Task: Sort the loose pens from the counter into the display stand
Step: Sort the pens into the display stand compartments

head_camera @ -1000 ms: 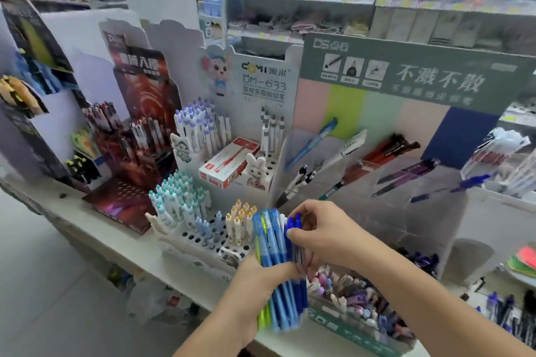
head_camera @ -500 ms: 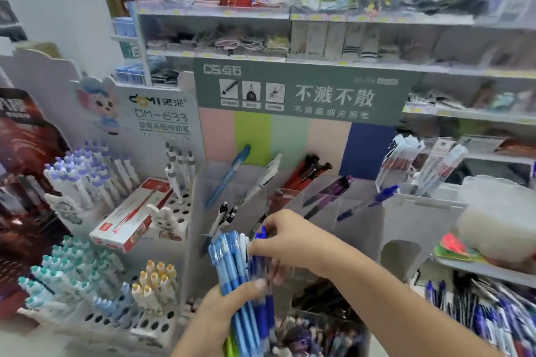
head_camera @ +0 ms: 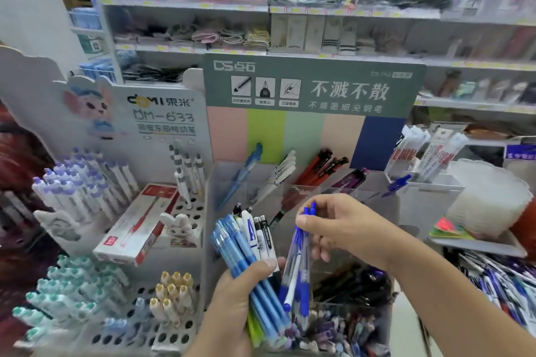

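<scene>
From the head camera, the left hand point(head_camera: 232, 298) grips a bundle of light-blue pens point(head_camera: 246, 264); the right hand point(head_camera: 333, 226) pinches two dark-blue pens point(head_camera: 298, 264) just beside it. Behind both hands stands the clear-compartment display stand point(head_camera: 313, 87) with its green header. Left of the left hand, a white peg stand point(head_camera: 162, 113) holds a red pen box point(head_camera: 136, 226). Shop shelves point(head_camera: 261, 7) rise beyond.

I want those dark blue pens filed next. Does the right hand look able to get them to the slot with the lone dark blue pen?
Probably yes: the right hand pinches the dark blue pens just below that slot's pen, and nothing visibly blocks the way.
</scene>
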